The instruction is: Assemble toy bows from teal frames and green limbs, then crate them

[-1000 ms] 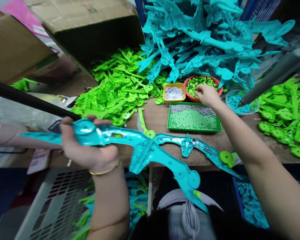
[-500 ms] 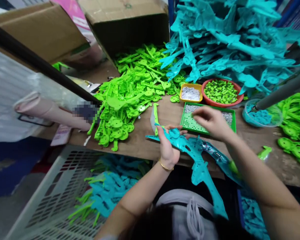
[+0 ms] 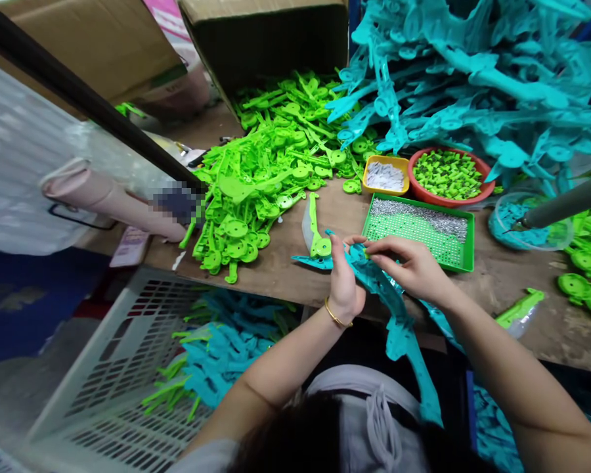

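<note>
My left hand (image 3: 345,284) grips a long turquoise plastic shell (image 3: 400,336) near its upper end. The shell slants down towards my lap. My right hand (image 3: 408,264) is closed in a pinch at the shell's upper part, and a small green plastic piece (image 3: 367,253) shows at its fingertips, partly hidden. Just left of my hands lies a green arm-shaped part (image 3: 319,244) with a translucent strip. Behind my right hand sits a green tray (image 3: 467,253) holding small silvery pieces. Another turquoise shell (image 3: 440,318) lies partly under my right forearm.
Green parts (image 3: 256,177) are heaped before a cardboard box (image 3: 266,39). Turquoise shells (image 3: 453,85) are piled at the back right. A yellow dish (image 3: 367,187), a red bowl (image 3: 480,197) and a clear tub (image 3: 566,240) hold small pieces. A white crate (image 3: 113,341) stands lower left.
My right hand has moved from over the green tray down and left to the turquoise shell, with a small green piece now at its fingertips. My left hand still grips the shell.
</note>
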### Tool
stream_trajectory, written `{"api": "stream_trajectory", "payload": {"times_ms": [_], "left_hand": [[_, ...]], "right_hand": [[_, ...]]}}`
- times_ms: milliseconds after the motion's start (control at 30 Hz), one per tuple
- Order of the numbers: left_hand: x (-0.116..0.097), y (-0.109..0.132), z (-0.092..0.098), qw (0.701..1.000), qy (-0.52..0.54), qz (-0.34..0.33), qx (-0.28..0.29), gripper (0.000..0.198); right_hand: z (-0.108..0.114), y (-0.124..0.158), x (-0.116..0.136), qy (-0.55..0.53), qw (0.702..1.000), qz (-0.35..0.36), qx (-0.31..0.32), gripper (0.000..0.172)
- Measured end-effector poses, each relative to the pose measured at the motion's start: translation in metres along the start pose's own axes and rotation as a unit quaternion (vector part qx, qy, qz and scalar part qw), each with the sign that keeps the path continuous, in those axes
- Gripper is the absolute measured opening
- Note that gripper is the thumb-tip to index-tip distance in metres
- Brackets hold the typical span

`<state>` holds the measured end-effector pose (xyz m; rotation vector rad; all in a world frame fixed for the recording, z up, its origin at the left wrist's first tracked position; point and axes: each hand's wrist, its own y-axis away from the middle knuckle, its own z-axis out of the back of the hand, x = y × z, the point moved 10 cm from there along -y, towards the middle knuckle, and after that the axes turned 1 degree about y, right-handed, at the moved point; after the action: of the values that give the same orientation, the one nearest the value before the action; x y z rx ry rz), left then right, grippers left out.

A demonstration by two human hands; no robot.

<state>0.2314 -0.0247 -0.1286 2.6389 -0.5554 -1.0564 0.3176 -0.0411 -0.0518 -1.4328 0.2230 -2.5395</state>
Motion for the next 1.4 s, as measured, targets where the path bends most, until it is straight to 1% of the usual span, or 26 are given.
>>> {"api": "stream_trajectory", "payload": {"times_ms": [167, 300, 400, 500, 567, 633, 667, 700, 733, 800, 833, 900, 1000, 1100, 1133, 1167, 1200, 1233, 1267, 1300, 1333, 1367, 1400], "left_hand": [[0.001, 0.001, -0.001, 1.000, -0.008, -0.007, 0.002, 0.053], [0.003, 0.003, 0.002, 1.000, -0.018, -0.010, -0.004, 0.053], [0.002, 0.006, 0.002, 0.999, -0.033, -0.022, -0.007, 0.054], [0.000, 0.007, 0.002, 0.999, -0.049, -0.008, 0.005, 0.057], [-0.003, 0.006, 0.002, 0.998, -0.054, 0.015, 0.034, 0.057], [-0.011, 0.003, 0.008, 0.997, -0.051, 0.025, 0.049, 0.057], [-0.017, 0.002, 0.013, 0.998, -0.046, 0.023, 0.044, 0.057], [-0.024, 0.000, 0.020, 0.998, -0.041, 0.018, 0.032, 0.057], [-0.030, -0.001, 0.028, 0.999, -0.036, 0.011, 0.019, 0.058], [-0.040, -0.002, 0.040, 1.000, -0.030, 0.002, -0.004, 0.059], [-0.043, -0.001, 0.044, 1.000, -0.030, 0.001, -0.011, 0.059], [-0.046, 0.001, 0.048, 0.999, -0.031, -0.004, -0.018, 0.059], [-0.044, 0.003, 0.049, 0.999, -0.035, -0.011, -0.022, 0.059], [-0.040, 0.005, 0.045, 0.999, -0.041, -0.015, -0.024, 0.059], [-0.041, 0.006, 0.043, 0.999, -0.044, -0.019, -0.022, 0.059], [-0.043, 0.006, 0.042, 0.998, -0.051, -0.025, -0.019, 0.059], [-0.047, 0.006, 0.040, 0.997, -0.060, -0.036, -0.013, 0.060], [-0.054, 0.006, 0.039, 0.996, -0.074, -0.051, -0.004, 0.059], [-0.063, 0.006, 0.037, 0.993, -0.089, -0.072, 0.005, 0.059], [-0.073, 0.007, 0.035, 0.990, -0.105, -0.096, 0.016, 0.057], [-0.084, 0.007, 0.033, 0.985, -0.120, -0.122, 0.026, 0.055], [-0.095, 0.009, 0.032, 0.978, -0.137, -0.150, 0.034, 0.053], [-0.104, 0.011, 0.029, 0.971, -0.154, -0.177, 0.042, 0.052]], "right_hand": [[0.000, 0.001, 0.004, 0.013, 1.000, 0.006, 0.008, 0.013], [-0.010, 0.000, 0.006, 0.017, 0.999, 0.020, 0.021, 0.013], [-0.018, 0.003, 0.012, 0.017, 0.999, 0.033, 0.008, 0.012], [-0.016, 0.010, 0.009, 0.005, 1.000, 0.030, 0.001, 0.013], [-0.004, 0.016, -0.010, -0.002, 1.000, -0.013, 0.009, 0.026], [0.021, 0.026, -0.047, 0.057, 0.995, -0.084, 0.005, 0.039], [0.038, 0.033, -0.066, 0.129, 0.985, -0.117, -0.007, 0.038], [0.051, 0.039, -0.082, 0.219, 0.967, -0.131, 0.004, 0.034], [0.058, 0.045, -0.096, 0.294, 0.947, -0.130, 0.029, 0.030], [0.064, 0.057, -0.117, 0.380, 0.915, -0.113, 0.070, 0.027], [0.064, 0.062, -0.122, 0.404, 0.906, -0.102, 0.078, 0.028], [0.064, 0.067, -0.125, 0.438, 0.893, -0.082, 0.064, 0.031], [0.063, 0.069, -0.119, 0.467, 0.881, -0.070, 0.030, 0.035], [0.066, 0.071, -0.106, 0.468, 0.880, -0.086, 0.001, 0.036], [0.067, 0.073, -0.098, 0.451, 0.888, -0.091, -0.015, 0.035], [0.067, 0.076, -0.089, 0.415, 0.904, -0.096, -0.031, 0.034], [0.063, 0.081, -0.079, 0.355, 0.928, -0.104, -0.036, 0.034], [0.054, 0.088, -0.071, 0.273, 0.955, -0.111, -0.024, 0.033], [0.039, 0.095, -0.062, 0.172, 0.977, -0.121, 0.009, 0.033], [0.018, 0.105, -0.053, 0.065, 0.987, -0.131, 0.061, 0.034], [-0.005, 0.116, -0.041, -0.040, 0.983, -0.136, 0.119, 0.037], [-0.027, 0.128, -0.027, -0.138, 0.965, -0.142, 0.171, 0.042], [-0.044, 0.138, -0.015, -0.223, 0.940, -0.151, 0.211, 0.048]]}}
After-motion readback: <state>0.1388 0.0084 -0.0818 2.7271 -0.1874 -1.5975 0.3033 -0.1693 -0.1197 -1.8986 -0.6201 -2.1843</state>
